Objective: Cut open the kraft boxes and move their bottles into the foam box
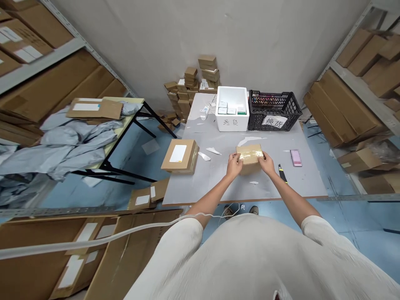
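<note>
Between my two hands is a small brown carton (250, 155) with shiny clear tape across its top, over the grey table (215, 183). My left hand (234, 163) grips its left side, and my right hand (266, 161) grips the right side. A black and yellow cutter (282, 173) lies to the right of my right hand, beside a pink item (296, 158). Further left on the table sits a larger carton (180, 156) with a white label. Torn white scraps (213, 151) lie between the two cartons.
At the table's back stand a white foam box (231, 109) holding small boxes and a black crate (274, 111). Stacked cartons (187, 89) are by the wall. Grey bags (71, 139) cover a left side table. Shelves flank both sides; a white cable (125, 234) crosses the lower left.
</note>
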